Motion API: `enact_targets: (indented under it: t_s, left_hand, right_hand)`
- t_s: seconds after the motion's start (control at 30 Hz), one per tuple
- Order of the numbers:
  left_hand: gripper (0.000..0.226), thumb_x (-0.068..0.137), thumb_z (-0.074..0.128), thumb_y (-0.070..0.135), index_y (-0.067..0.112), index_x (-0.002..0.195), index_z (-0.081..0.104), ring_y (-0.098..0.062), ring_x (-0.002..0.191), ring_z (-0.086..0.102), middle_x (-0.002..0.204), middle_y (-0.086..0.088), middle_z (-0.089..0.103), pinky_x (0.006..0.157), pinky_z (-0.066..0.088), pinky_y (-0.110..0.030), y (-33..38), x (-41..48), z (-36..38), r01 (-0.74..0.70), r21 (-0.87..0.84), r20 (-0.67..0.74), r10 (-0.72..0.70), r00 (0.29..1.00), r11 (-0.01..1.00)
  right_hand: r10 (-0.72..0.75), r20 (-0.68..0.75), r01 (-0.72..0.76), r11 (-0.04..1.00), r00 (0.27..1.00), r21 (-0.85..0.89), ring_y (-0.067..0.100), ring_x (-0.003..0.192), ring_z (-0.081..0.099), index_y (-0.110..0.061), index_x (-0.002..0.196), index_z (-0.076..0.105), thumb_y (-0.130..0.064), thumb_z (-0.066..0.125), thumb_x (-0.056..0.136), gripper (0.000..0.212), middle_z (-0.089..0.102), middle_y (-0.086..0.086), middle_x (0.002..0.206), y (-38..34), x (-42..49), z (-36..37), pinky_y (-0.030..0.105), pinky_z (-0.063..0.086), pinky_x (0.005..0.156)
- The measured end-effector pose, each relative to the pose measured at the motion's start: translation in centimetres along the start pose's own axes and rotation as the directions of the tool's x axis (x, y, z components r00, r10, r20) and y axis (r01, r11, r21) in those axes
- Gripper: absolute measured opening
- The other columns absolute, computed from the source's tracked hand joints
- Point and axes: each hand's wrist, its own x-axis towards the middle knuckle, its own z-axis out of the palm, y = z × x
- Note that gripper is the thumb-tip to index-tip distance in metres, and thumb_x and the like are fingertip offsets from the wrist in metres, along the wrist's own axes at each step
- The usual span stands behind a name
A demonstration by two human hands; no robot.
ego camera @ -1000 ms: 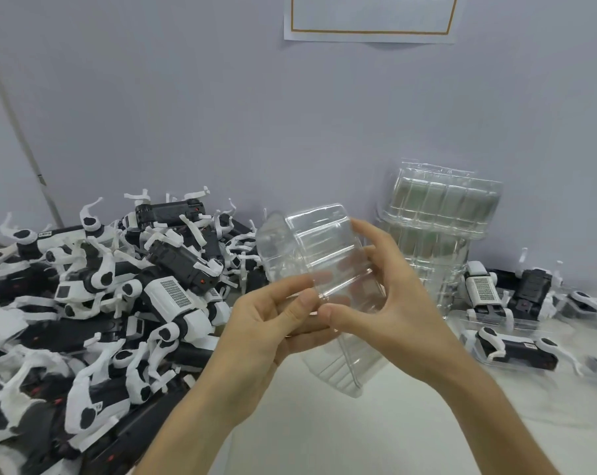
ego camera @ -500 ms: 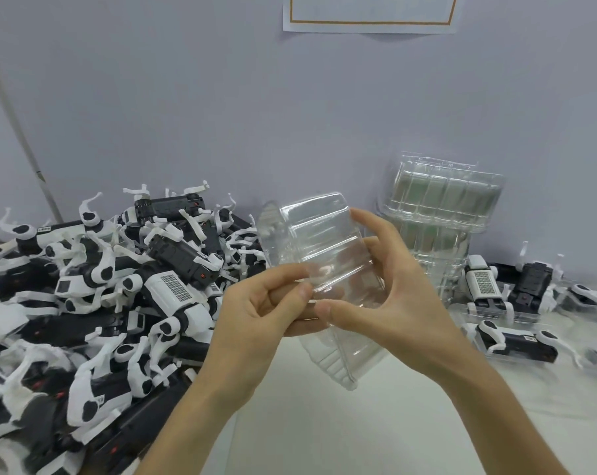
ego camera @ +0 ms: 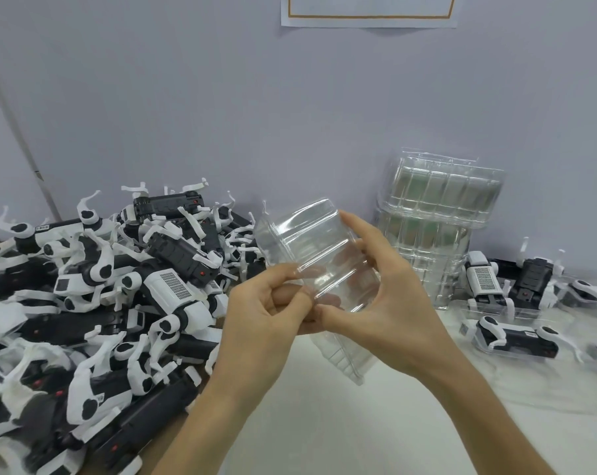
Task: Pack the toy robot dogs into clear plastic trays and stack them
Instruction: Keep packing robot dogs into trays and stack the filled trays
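While the clear tray (ego camera: pixel 311 248) is held in the air above the pale surface (ego camera: pixel 324 423), the step in hand looks to be parting its thin layers at the near edge. Whether this is a hinged lid or two nested trays cannot be told.

Item: tray. Position: tilted, one end raised toward the wall, the other angled down toward the surface, touching neither. Empty.

Item: left hand (ego camera: pixel 259 323). Grip: closed in a pinch, thumb (ego camera: pixel 280 270) on top of the near rim, fingers curled beneath it.

Item: right hand (ego camera: pixel 386 303). Grip: wrapped round the tray, thumb (ego camera: pixel 338 317) at the same rim just beside the left fingers, index finger (ego camera: pixel 358 228) stretched along the far side. Both forearms rise from the bottom of the view and meet at the tray.

Handling note: the plastic looks thin and springy. The thumbs should work at the rim only. Ease the layers apart rather than snap them. Let the right hand steady the body without squeezing it flat. Open the tray fully before reaching for a dog.

Stock nearby: toy dogs (ego camera: pixel 119 303), a loose black-and-white heap to the left, legs tangled. Spare trays (ego camera: pixel 437 214), a nested column against the wall behind the right hand. Packed tray (ego camera: pixel 516 341), with a dog inside, on the surface to the right, with more behind it.
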Motion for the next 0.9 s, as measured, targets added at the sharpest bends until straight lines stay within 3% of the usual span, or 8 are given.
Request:
enact_targets:
  t_s: [0.3, 0.43, 0.5, 0.63, 0.9]
  left_hand:
    - [0.021, 0.093, 0.058, -0.006, 0.008, 0.095, 0.072, -0.021, 0.064, 0.074, 0.066, -0.016, 0.072, 0.060, 0.059, -0.025, -0.3, 0.2, 0.6, 0.050, 0.015, -0.077, -0.048, 0.996, 0.999]
    - [0.024, 0.093, 0.055, -0.008, 0.008, 0.097, 0.071, -0.023, 0.065, 0.074, 0.067, -0.015, 0.073, 0.059, 0.059, -0.025, -0.4, 0.4, 0.8, 0.067, 0.016, -0.063, -0.066, 0.996, 0.998]
    - [0.025, 0.092, 0.053, -0.010, 0.007, 0.097, 0.071, -0.024, 0.065, 0.074, 0.068, -0.015, 0.073, 0.058, 0.058, -0.025, -0.4, 0.5, 0.9, 0.075, 0.019, -0.059, -0.074, 0.996, 0.997]
    - [0.026, 0.092, 0.052, -0.010, 0.009, 0.096, 0.069, -0.026, 0.067, 0.075, 0.070, -0.014, 0.074, 0.058, 0.058, -0.024, -0.5, 0.6, 0.9, 0.093, 0.017, -0.055, -0.092, 0.994, 0.996]
    - [0.027, 0.093, 0.053, -0.006, 0.013, 0.095, 0.072, -0.025, 0.070, 0.075, 0.072, -0.011, 0.075, 0.058, 0.057, -0.022, -0.2, 0.7, 0.4, 0.109, 0.058, -0.034, -0.107, 0.994, 0.992]
  right_hand:
    - [0.010, -0.025, -0.011, 1.000, 1.000, -0.019, 0.015, 0.086, 0.060, -0.043, 0.144, 0.046, -0.023, 0.091, 0.063, 0.094, 0.064, -0.010, 0.099, 1.0, 0.6, -0.2, 0.023, 0.052, 0.077]
    - [0.023, -0.027, -0.023, 1.000, 0.999, -0.001, 0.012, 0.081, 0.059, -0.043, 0.142, 0.049, -0.032, 0.087, 0.058, 0.093, 0.065, -0.011, 0.096, 1.3, 0.8, -0.4, 0.018, 0.050, 0.070]
    - [0.020, -0.031, -0.020, 1.000, 0.999, 0.007, 0.010, 0.079, 0.058, -0.047, 0.139, 0.050, -0.041, 0.083, 0.055, 0.090, 0.064, -0.014, 0.095, 1.5, 0.8, -0.6, 0.014, 0.048, 0.066]
    - [-0.007, -0.032, 0.007, 1.000, 0.999, 0.002, 0.012, 0.078, 0.058, -0.075, 0.116, 0.047, -0.051, 0.080, 0.053, 0.075, 0.063, -0.018, 0.095, 1.6, 1.0, -0.7, 0.016, 0.048, 0.062]
    - [0.014, -0.084, -0.011, 0.999, 0.996, 0.043, 0.010, 0.074, 0.055, -0.072, 0.117, 0.047, -0.037, 0.081, 0.051, 0.082, 0.063, -0.018, 0.092, 2.7, 1.2, -1.4, 0.013, 0.046, 0.059]
